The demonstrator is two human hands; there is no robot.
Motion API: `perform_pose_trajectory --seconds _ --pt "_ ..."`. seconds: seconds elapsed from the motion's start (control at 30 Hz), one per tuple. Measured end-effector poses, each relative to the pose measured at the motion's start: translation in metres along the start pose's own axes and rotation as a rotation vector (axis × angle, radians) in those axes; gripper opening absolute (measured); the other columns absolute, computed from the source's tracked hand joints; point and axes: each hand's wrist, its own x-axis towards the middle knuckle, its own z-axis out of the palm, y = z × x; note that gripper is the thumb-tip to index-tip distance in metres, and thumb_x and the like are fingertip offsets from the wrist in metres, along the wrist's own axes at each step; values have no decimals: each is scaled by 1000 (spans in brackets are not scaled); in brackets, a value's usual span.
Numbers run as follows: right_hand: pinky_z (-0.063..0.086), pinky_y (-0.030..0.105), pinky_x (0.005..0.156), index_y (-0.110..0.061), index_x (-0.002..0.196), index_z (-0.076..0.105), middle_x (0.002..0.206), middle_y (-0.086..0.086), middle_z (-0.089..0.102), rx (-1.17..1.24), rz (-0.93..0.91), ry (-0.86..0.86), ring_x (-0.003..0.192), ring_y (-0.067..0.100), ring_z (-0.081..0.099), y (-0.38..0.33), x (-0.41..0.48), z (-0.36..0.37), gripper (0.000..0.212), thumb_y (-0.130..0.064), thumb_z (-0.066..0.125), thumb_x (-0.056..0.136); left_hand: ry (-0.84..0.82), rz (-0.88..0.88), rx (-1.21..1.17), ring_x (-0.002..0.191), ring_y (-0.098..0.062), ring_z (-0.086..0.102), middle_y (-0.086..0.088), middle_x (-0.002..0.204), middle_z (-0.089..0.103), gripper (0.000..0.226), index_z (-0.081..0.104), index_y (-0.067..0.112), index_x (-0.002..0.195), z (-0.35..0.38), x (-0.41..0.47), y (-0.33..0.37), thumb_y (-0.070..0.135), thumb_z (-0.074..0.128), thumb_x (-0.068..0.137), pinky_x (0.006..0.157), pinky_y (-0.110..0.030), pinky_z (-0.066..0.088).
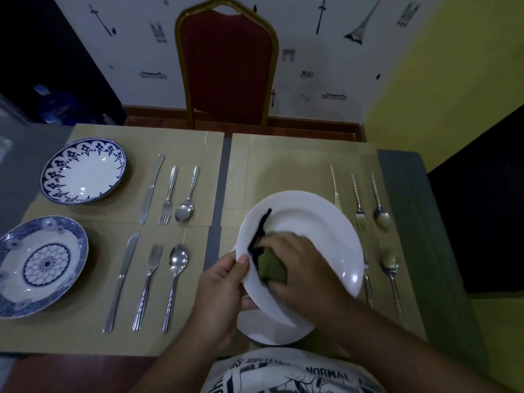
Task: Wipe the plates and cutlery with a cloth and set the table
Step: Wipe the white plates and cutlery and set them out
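My left hand [224, 287] grips the left rim of a plain white plate [314, 222], held tilted above the right placemats. My right hand [300, 268] presses a green cloth with a black edge [270, 269] onto the plate's face. A second white plate [272, 327] lies under it on the mat, mostly hidden. To the left stand two blue-patterned plates [83, 171] [39, 265], each with a knife [151, 190], fork [168, 197] and spoon [187, 195] beside it. More cutlery [358, 199] lies right of the white plate.
Beige placemats [181, 143] cover the grey table [405, 177]. A red chair with a gold frame [226, 63] stands at the far side against the wall. The table's right edge drops off toward a dark area.
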Motion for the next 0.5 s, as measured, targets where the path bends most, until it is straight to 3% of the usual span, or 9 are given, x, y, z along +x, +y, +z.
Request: perform_pose_trajectory --seconds 0.13,0.27,0.37,0.5 --pt "46 47 93 -34 125 50 124 -5 54 -104 115 138 114 22 50 22 44 -26 59 -25 69 71 58 32 -39 82 -32 70 -19 100 76 23 74 11 107 -6 6 6 14 51 102 73 -45 58" --pt "48 43 87 -37 122 46 120 -6 51 -218 183 122 108 24 51 30 14 -26 62 -26 72 67 91 72 -27 82 -32 71 -20 99 76 22 72 7 107 -12 16 9 15 53 101 77 -53 57" --pt "44 38 94 -38 124 47 123 -10 47 -42 192 30 112 17 46 14 -13 -4 62 -28 72 68 74 55 3 84 -32 74 -17 99 77 22 72 9 111 -11 18 3 15 53 102 70 -47 61" --pt "43 39 97 -37 125 49 126 -11 49 27 63 -5 115 14 46 5 9 10 54 -36 61 73 28 30 26 91 -38 74 -16 102 77 24 72 11 116 -9 21 -3 13 53 101 76 -52 60"
